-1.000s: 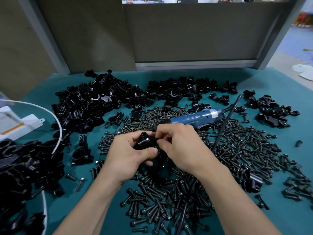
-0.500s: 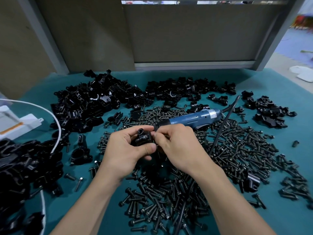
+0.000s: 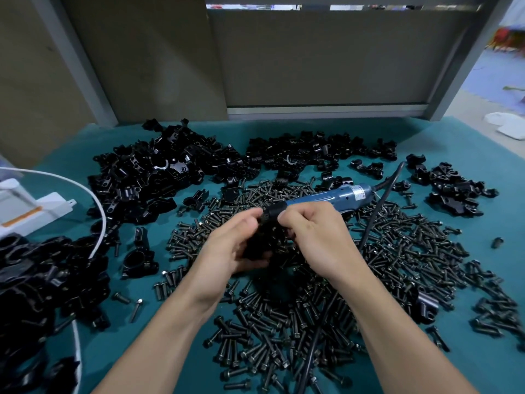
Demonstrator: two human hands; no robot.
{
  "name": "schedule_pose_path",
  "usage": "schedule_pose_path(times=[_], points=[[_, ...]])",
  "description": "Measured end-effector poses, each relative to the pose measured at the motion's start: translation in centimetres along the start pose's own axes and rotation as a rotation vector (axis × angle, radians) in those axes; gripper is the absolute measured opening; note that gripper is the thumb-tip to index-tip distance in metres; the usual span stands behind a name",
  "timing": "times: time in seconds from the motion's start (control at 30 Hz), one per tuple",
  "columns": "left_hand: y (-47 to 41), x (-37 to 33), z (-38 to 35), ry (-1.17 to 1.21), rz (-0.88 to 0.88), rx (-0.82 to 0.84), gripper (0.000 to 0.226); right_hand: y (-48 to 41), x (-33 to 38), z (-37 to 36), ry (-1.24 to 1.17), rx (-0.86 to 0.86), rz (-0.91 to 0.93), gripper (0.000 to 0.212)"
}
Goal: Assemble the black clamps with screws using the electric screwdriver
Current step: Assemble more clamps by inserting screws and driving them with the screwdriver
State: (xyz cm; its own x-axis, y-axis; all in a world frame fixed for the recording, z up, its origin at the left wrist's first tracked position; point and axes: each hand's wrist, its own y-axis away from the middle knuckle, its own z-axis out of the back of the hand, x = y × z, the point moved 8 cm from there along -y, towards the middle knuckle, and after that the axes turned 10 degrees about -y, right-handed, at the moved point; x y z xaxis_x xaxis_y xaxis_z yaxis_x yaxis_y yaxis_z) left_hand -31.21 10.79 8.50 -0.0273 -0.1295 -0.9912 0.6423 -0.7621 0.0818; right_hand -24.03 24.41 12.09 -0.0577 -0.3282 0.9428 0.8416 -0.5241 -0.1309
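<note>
My left hand (image 3: 227,248) cups a black clamp (image 3: 260,245) in its curled fingers, just above the screw pile (image 3: 397,251). My right hand (image 3: 315,234) meets it from the right, thumb and fingers pinching the clamp's upper right side; whether a screw sits between them is hidden. The blue electric screwdriver (image 3: 329,196) lies on the screws right behind both hands, black nose pointing left, with neither hand holding it. Its black cord (image 3: 372,220) runs down along my right forearm.
Heaps of black clamp parts lie at back left (image 3: 159,177), back middle (image 3: 312,155), right (image 3: 454,191) and near left (image 3: 34,280). A white device (image 3: 34,211) with a white cable (image 3: 98,206) stands at left. Single clamps (image 3: 139,260) lie on the teal cloth (image 3: 483,155).
Both hands have lifted slightly away from me with the clamp, so they overlap the screwdriver's nose. The clamp has sunk deeper into my left palm.
</note>
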Motion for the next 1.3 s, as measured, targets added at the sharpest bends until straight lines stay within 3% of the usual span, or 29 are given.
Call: schedule_pose_path(times=[0.17,0.37,0.5,0.67,0.8,0.87,0.97,1.13,1.23,1.3], points=[[-0.3,0.5,0.8,-0.001,0.030,-0.046,0.031,0.1,-0.1,-1.0,0.071,0.098,0.013,0.022],[-0.4,0.4,1.9,-0.328,-0.020,-0.135,0.031,-0.4,-1.2,-1.0,0.122,0.168,-0.073,0.020],[0.0,-0.1,0.9,-0.005,0.004,-0.012,0.017,-0.5,-0.4,-0.4,0.016,0.186,-0.012,0.018],[0.3,0.6,0.7,0.107,0.105,0.005,0.050,0.2,1.1,-0.4,0.187,0.075,0.159,0.028],[0.0,0.3,1.4,0.122,0.054,-0.025,0.028,0.4,1.1,-0.4,0.206,0.067,0.181,0.011],[-0.3,0.0,1.5,0.099,-0.001,-0.038,0.024,0.2,0.9,-0.7,0.199,0.136,0.148,0.018],[-0.3,-0.5,1.6,0.012,-0.090,-0.021,0.037,0.0,0.3,-1.0,0.152,0.249,0.056,0.028],[-0.1,-1.7,2.8,-0.329,-0.229,-0.103,0.039,0.5,-0.2,-1.9,0.145,0.320,0.021,0.040],[-0.1,-1.2,2.5,-0.338,-0.176,-0.123,0.042,0.3,-0.1,-1.7,0.135,0.259,0.012,0.039],[-0.1,-0.7,2.2,-0.208,-0.089,-0.138,0.047,0.1,0.1,-1.5,0.107,0.227,0.020,0.039]])
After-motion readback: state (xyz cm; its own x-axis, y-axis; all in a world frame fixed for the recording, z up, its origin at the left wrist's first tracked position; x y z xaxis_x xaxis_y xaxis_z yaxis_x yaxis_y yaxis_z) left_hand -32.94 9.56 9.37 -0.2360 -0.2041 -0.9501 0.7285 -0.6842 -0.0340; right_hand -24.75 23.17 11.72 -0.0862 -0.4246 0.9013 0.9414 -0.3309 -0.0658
